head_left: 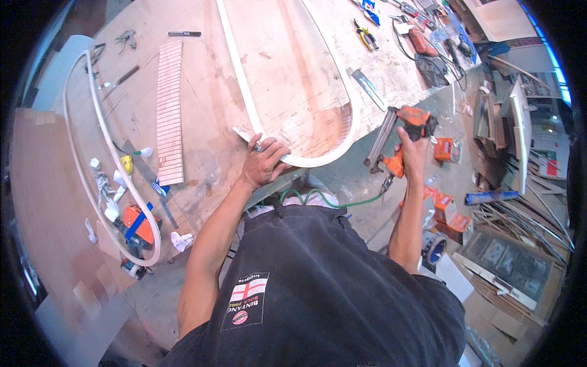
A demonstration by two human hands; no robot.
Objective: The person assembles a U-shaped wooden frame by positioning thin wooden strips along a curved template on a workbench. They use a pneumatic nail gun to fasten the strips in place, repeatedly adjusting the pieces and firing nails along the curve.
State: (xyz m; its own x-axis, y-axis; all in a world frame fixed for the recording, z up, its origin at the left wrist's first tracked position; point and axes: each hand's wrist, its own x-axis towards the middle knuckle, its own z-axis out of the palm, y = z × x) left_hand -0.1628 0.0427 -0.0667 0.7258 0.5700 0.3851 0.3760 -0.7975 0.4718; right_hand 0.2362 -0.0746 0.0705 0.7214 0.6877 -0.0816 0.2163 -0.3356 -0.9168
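Observation:
My right hand (411,153) is wrapped round the handle of an orange and black pneumatic nail gun (386,136), raised to the right of the table's near edge. A green coiled air hose (361,202) runs from its grip toward my waist. My left hand (266,162) is closed on the near end of a long U-shaped white strip frame (350,125), where its straight side meets the bend. A short piece of white strip (243,135) sticks out past my fingers. Part of the frame lies hidden under that hand.
On the wooden worktable (208,92) lie a slatted wooden strip (169,113), pliers (365,35) and a metal ruler (369,88). A second oval white frame (115,151) stands at left near an orange tool (139,223). Orange boxes (447,150) and wood scraps (513,226) fill the right.

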